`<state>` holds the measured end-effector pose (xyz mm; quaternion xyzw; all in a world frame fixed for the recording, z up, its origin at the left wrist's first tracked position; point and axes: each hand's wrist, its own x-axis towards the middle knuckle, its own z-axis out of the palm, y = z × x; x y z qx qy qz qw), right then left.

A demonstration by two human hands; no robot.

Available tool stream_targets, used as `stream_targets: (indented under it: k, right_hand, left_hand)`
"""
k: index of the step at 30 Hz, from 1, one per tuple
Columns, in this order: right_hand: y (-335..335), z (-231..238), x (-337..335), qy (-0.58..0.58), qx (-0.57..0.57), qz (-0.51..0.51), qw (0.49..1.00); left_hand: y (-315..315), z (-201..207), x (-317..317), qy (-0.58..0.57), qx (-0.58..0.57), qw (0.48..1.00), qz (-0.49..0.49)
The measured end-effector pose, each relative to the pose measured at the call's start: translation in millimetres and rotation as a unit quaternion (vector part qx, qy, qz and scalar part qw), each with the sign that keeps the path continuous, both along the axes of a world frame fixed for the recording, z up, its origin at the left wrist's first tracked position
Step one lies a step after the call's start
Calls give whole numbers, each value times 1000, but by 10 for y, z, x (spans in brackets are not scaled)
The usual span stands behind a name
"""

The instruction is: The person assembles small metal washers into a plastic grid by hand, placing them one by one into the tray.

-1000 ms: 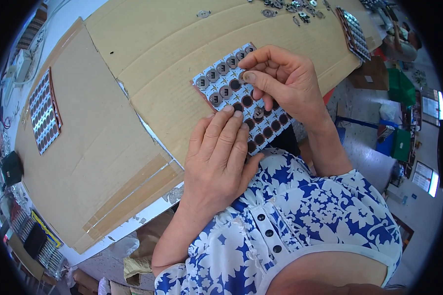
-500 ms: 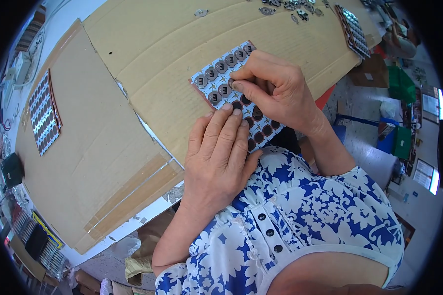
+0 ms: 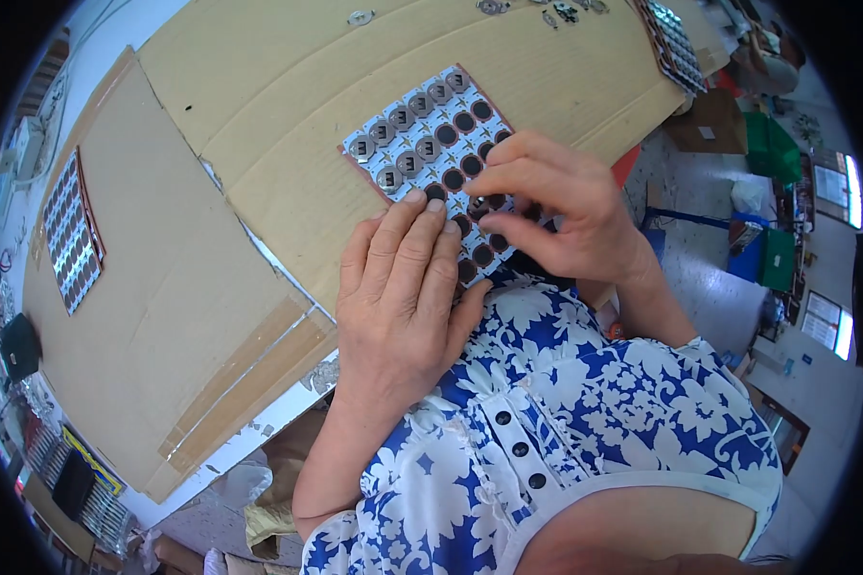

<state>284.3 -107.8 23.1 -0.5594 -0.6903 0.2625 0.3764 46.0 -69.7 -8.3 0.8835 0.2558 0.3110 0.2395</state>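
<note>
A white panel (image 3: 430, 135) with reddish-brown edges lies tilted on the cardboard. Round silver metal discs with dark marks fill its far row and the left part of the second; dark round spots show over the rest. My left hand (image 3: 400, 287) rests flat across the panel's near left edge, fingers stretched and side by side. Over the panel's right part is my right hand (image 3: 556, 203), its index finger and thumb bent around a small shiny disc (image 3: 479, 204). That disc is partly hidden, as are my other right fingers and the panel's near right corner.
A similar panel stack (image 3: 73, 235) lies at the left, another stack (image 3: 671, 46) at the far right. Loose metal pieces (image 3: 566, 11) are scattered at the far edge, with a single one (image 3: 360, 17) apart. Beyond the table stand green bins (image 3: 772, 153) and a cardboard box (image 3: 705, 123).
My right hand has moved from the second row toward the panel's near right part, and a silver disc now shows where it pinched. My left hand stays on the panel. The whole view has shifted slightly.
</note>
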Motion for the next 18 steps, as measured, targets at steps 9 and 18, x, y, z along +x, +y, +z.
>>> stream_targets:
  k: [9,18]
  right_hand:
    - [-51,-158,-54,-131,93,-41,986]
    - [-21,-125,-189,-218,95,-57,970]
  left_hand:
    - [-19,-27,-11,1,-5,1000,9]
    - [-16,-11,-6,10,-3,1000,7]
